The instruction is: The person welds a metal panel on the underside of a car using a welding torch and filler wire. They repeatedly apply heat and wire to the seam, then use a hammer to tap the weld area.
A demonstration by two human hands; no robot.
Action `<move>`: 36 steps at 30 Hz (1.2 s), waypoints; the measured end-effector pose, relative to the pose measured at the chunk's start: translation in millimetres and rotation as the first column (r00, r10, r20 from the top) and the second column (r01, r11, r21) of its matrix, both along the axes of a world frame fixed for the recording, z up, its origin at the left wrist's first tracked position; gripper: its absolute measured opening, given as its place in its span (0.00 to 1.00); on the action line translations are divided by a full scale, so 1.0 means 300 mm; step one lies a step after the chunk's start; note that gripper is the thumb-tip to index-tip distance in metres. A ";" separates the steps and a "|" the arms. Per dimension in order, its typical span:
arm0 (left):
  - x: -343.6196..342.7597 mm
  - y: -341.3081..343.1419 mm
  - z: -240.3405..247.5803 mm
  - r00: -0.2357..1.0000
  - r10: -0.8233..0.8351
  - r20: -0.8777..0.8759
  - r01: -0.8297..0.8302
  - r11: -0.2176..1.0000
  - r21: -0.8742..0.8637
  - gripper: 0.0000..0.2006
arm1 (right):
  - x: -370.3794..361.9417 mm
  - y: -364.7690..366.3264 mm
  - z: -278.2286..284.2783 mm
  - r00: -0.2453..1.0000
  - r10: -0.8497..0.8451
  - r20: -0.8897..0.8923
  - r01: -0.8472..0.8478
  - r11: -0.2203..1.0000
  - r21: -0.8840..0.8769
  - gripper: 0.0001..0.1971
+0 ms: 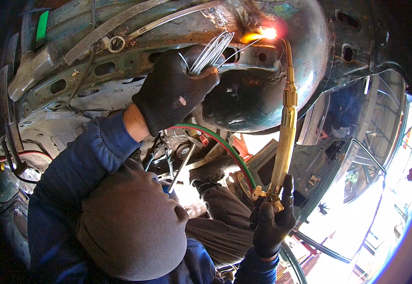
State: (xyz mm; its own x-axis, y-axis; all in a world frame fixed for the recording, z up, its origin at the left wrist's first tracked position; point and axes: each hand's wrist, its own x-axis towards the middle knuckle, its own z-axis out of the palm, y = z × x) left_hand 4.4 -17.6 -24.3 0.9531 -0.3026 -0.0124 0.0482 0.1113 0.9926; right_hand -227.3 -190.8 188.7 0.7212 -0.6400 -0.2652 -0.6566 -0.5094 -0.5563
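Note:
My left hand (175, 90), in a worn black glove, is closed around a looped bundle of thin metal wire (211, 52). One strand reaches right toward the bright flame (261, 34) at the tip of a brass gas torch (285, 142). My right hand (273, 227), also in a dark glove, grips the torch low, near its valve end, and holds it nearly upright. Its thin bent neck curves over to a rusty, glowing spot on a rounded dark metal panel (307, 61). A red and green hose (225, 142) runs to the torch's lower end.
A grey cloth-covered head (132, 222) fills the lower left. Above the left hand runs a metal rail with oval holes (105, 69). A hammer-like tool (33, 71) is at upper left. A detached metal door-like panel (322, 175) stands at right, beside bright glare.

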 end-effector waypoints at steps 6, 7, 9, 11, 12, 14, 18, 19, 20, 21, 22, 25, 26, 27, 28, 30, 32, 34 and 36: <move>-0.002 0.006 0.006 0.999 -0.015 -0.052 0.013 0.999 -0.038 0.15 | 0.000 -0.002 -0.001 0.999 0.044 -0.003 -0.044 0.998 -0.048 0.43; -0.002 0.005 0.009 0.999 -0.012 -0.051 0.010 0.999 -0.046 0.15 | 0.002 0.002 -0.002 1.000 0.020 0.004 -0.020 0.999 -0.034 0.43; -0.002 0.005 0.009 0.999 -0.019 -0.045 0.016 0.999 -0.048 0.15 | 0.010 0.013 -0.003 0.999 -0.027 0.018 0.027 1.000 -0.005 0.43; 0.000 0.006 0.005 0.999 -0.038 -0.035 0.036 0.999 -0.035 0.15 | 0.007 0.009 0.004 1.000 0.001 0.010 -0.001 1.000 0.002 0.43; -0.001 0.005 0.007 0.998 -0.031 -0.048 0.029 0.999 -0.042 0.15 | 0.005 0.008 0.006 1.000 0.015 0.005 -0.015 1.000 0.007 0.43; -0.003 0.001 0.012 0.997 -0.019 -0.075 0.015 0.998 -0.055 0.15 | 0.005 0.009 0.006 1.000 0.009 0.020 -0.009 1.000 0.018 0.42; 0.000 0.001 0.000 0.999 -0.014 -0.034 0.012 0.999 -0.053 0.16 | 0.000 0.004 -0.001 0.999 0.031 0.041 -0.031 1.000 0.002 0.42; -0.001 0.001 0.006 0.999 -0.013 -0.033 0.011 0.999 -0.044 0.16 | 0.001 0.004 -0.001 0.999 0.033 0.035 -0.032 0.999 -0.012 0.42; -0.001 -0.001 0.006 1.000 -0.010 -0.028 0.009 0.999 -0.036 0.16 | 0.002 0.005 -0.002 0.999 0.034 0.029 -0.033 0.999 -0.027 0.42; -0.002 0.000 0.007 1.000 -0.005 -0.023 0.004 1.000 -0.025 0.16 | 0.003 0.006 -0.002 0.999 0.038 0.023 -0.037 0.999 -0.038 0.42; -0.002 -0.001 0.001 1.000 0.001 -0.014 -0.001 1.000 -0.015 0.16 | 0.000 0.001 -0.007 0.997 0.074 0.026 -0.072 0.996 -0.053 0.38; -0.003 -0.009 -0.011 1.000 0.018 0.019 -0.018 1.000 -0.008 0.16 | -0.010 -0.012 -0.020 0.989 0.142 0.031 -0.139 0.987 -0.084 0.41; -0.003 -0.009 -0.010 1.000 0.018 0.025 -0.018 1.000 -0.005 0.16 | -0.008 -0.011 -0.020 0.990 0.141 0.032 -0.138 0.987 -0.084 0.41; -0.003 -0.010 -0.008 0.999 0.018 0.032 -0.018 1.000 -0.002 0.15 | -0.007 -0.011 -0.020 0.990 0.139 0.033 -0.136 0.987 -0.083 0.41; -0.001 -0.006 0.000 0.999 0.012 0.033 -0.012 1.000 0.005 0.15 | -0.008 -0.011 -0.020 0.990 0.137 0.028 -0.134 0.987 -0.091 0.41; -0.002 -0.003 0.006 0.999 0.010 0.032 -0.010 1.000 0.014 0.15 | -0.009 -0.014 -0.021 0.991 0.133 0.020 -0.131 0.986 -0.104 0.41; -0.004 0.000 0.005 0.999 0.015 0.028 -0.015 1.000 0.019 0.15 | -0.019 -0.023 -0.023 0.989 0.146 0.019 -0.144 0.984 -0.105 0.40; -0.005 -0.007 -0.011 0.999 0.012 0.032 -0.012 1.000 0.023 0.15 | -0.018 -0.018 -0.022 0.991 0.130 0.025 -0.128 0.987 -0.095 0.40; -0.003 -0.010 -0.017 1.000 0.005 0.025 -0.005 1.000 0.010 0.15 | -0.001 0.006 -0.018 0.995 0.088 0.036 -0.086 0.994 -0.069 0.40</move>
State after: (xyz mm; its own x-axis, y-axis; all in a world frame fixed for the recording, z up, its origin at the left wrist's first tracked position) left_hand 3.5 -20.5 -29.4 0.9547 -0.2975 0.0081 0.0230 0.1012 0.9946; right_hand -227.6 -188.9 183.2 0.7839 -0.5898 -0.1939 -0.5864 -0.6010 -0.5431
